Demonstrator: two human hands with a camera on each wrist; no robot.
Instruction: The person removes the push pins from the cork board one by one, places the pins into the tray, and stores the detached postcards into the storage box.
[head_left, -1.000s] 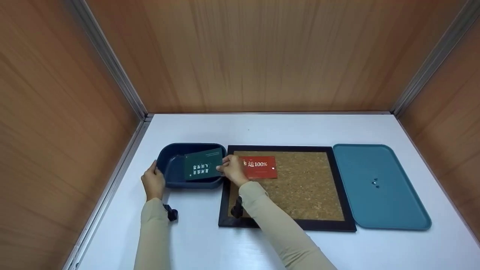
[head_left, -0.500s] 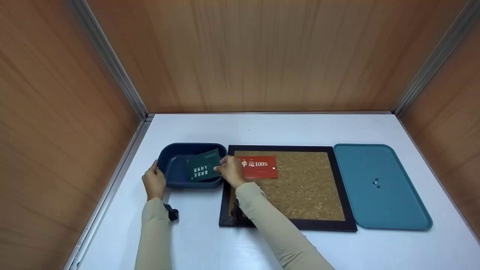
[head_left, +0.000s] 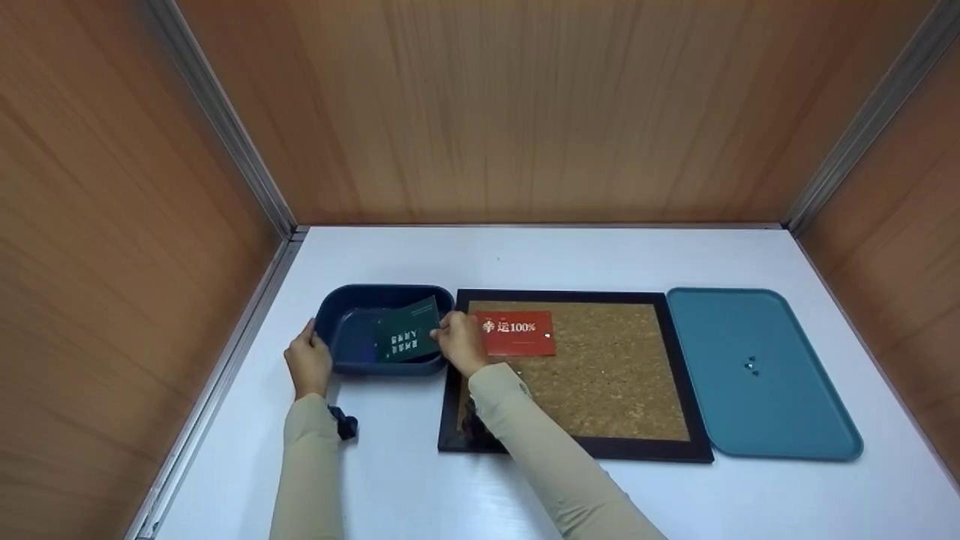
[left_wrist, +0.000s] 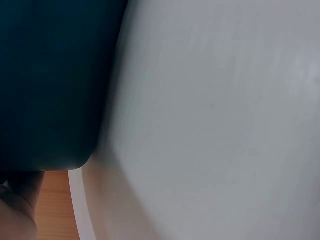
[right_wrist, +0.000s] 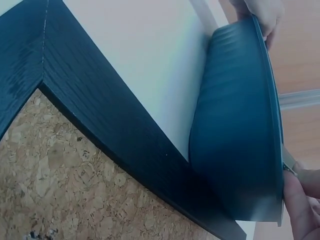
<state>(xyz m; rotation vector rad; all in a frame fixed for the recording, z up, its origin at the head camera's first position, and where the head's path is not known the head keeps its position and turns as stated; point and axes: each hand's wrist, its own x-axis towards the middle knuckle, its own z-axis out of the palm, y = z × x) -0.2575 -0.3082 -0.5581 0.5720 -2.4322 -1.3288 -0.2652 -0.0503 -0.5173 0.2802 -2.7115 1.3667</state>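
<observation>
On the left of the table stands a dark blue basin [head_left: 352, 367]. My left hand [head_left: 307, 364] grips its left rim; part of this hand [left_wrist: 17, 220] shows at the lower left of the left wrist view. With thumb and fingers, my right hand [head_left: 459, 341] pinches the right edge of a dark green card [head_left: 409, 330] printed with white characters. The card slants over the inside of the basin near its right rim. In the right wrist view, the fingers [right_wrist: 298, 200] are right at the rim of the basin [right_wrist: 240, 125].
A cork board [head_left: 600, 390] with a black frame lies against the basin's right side. On it is a red card [head_left: 521, 337] with white print, partly behind my right hand. Further right lies a teal tray [head_left: 772, 420] with several small shiny pieces [head_left: 751, 366]. Wooden walls [head_left: 480, 112] enclose the table.
The green card has shifted slightly to the right and tilted more, its left end now deeper in the basin. My right hand has moved a little left. The left hand stays at the rim.
</observation>
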